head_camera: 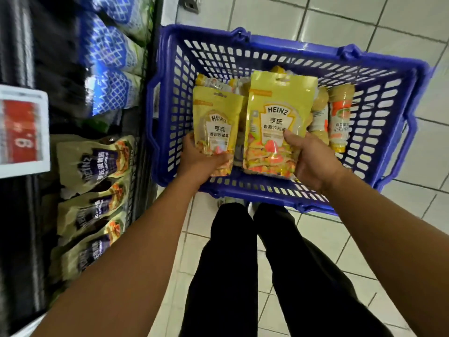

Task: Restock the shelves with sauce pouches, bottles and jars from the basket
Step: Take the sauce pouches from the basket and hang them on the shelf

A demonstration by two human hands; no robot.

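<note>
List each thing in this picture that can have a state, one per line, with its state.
left hand, grips the left yellow pouch's lower end
right hand, grips the right yellow pouch's lower end, thumb on its front
left yellow pouch, held over the basket
right yellow pouch, held over the basket
blue basket, partly filled
orange-labelled bottle, lying in the basket
mayonnaise pouches, lined up on the shelf

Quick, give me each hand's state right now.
Left hand: holds the smaller yellow pouch.
Right hand: holds the larger yellow pouch.
</note>
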